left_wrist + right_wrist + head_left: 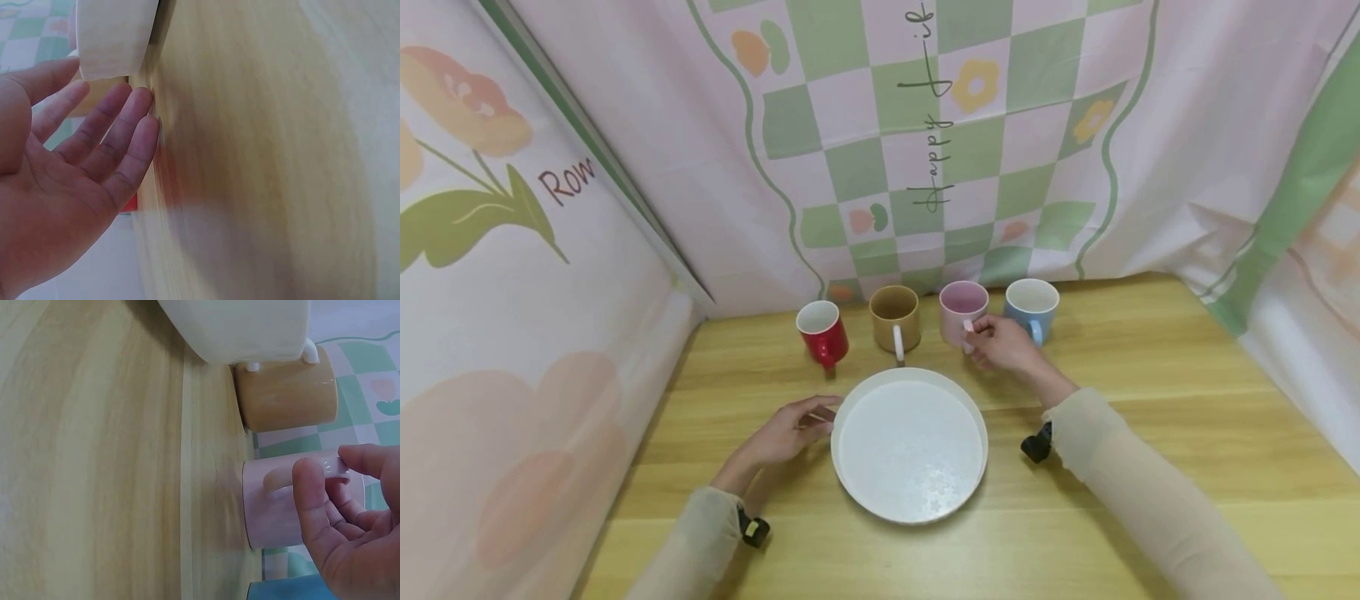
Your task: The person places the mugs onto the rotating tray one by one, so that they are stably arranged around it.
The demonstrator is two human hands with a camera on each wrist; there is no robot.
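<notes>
Right hand (350, 531) fingers curling round pink mug (962, 310) handle, pinching it; mug standing in row behind white tray (857, 400), between tan mug (895, 317) and blue mug (1032, 307). Left hand (790, 429) lying flat, fingers straight, touching tray rim. Risk: thin handle pinch letting mug swing, knocking neighbours.

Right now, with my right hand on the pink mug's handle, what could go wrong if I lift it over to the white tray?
1. The right hand only pinches the handle of the pink mug, so the mug may tilt or slip.
2. The blue mug and tan mug stand close on either side and could get knocked.
3. The left hand lies open at the white tray rim and may not keep it from sliding.
</notes>
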